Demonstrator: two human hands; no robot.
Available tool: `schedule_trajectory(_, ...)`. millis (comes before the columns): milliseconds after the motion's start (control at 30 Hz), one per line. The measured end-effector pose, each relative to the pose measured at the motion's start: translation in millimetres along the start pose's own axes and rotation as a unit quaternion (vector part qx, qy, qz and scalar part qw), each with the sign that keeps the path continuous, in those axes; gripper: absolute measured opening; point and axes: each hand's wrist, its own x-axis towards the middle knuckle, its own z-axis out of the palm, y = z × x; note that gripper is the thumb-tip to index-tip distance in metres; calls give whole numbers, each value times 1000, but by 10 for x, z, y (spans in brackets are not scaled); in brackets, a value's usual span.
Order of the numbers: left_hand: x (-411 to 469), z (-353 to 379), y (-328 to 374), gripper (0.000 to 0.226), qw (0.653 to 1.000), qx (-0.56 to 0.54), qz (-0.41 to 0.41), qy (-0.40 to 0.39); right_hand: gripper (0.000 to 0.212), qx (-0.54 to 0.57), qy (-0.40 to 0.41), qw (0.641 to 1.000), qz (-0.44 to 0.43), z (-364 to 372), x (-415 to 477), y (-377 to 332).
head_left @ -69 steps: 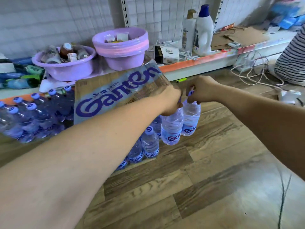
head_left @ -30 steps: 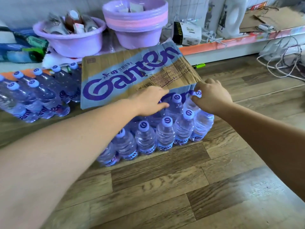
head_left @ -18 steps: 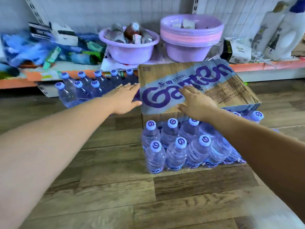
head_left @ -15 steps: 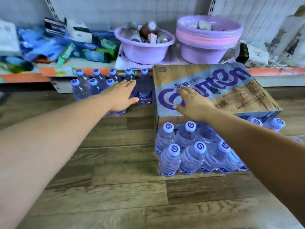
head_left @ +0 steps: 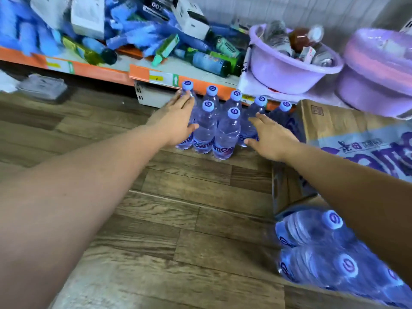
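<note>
The wooden floor (head_left: 178, 219) fills most of what we see, and along its far edge runs the low shelf (head_left: 116, 73) with its orange front strip, heaped with blue packets and boxes. To our right lies the printed cardboard box (head_left: 334, 123), tipped on its side, and below it, blurred and close to us, sits the packed batch of bottles (head_left: 316, 253) that seems to belong with it. On the shelf above stand a lilac basin (head_left: 285, 70) filled with odd bottles and a stack of lilac basins (head_left: 374, 85) beside it.

The work in hand is the loose cluster of water bottles (head_left: 225, 134), standing upright on the floor just in front of the shelf edge, left of the box. We count seven blue caps (head_left: 208, 105) in two rough rows, the bottles touching one another.

Our left hand (head_left: 176, 123) lies flat against the left side of the cluster, fingers straight and together, gripping nothing. Our right hand (head_left: 272, 139) reaches toward the right side with fingers spread and released; we cannot tell whether it touches a bottle yet.

We judge that we are about to press the cluster together or shift it as one block. As far as we can see, part of the stock stands out by the shelf, while a good share is in the batch by the box, so the job looks well short of finished.
</note>
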Motion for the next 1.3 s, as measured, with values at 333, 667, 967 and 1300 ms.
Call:
schedule_trajectory(333, 526, 216, 80, 73, 998, -36, 51, -17, 74, 30, 23, 999, -18, 137, 563, -242)
schedule_trajectory(667, 644, 382, 245, 43, 999, 2, 38, 38, 40, 4, 7, 1000, -9, 187, 673, -352)
schedule_trajectory(967, 212, 352, 323, 29, 998, 15, 56, 34, 24, 89, 37, 995, 2, 202, 277, -327)
schedule_trajectory(1300, -489, 157, 550, 37, 989, 11, 99, -109, 18, 109, 39, 992, -52, -79, -451, -454)
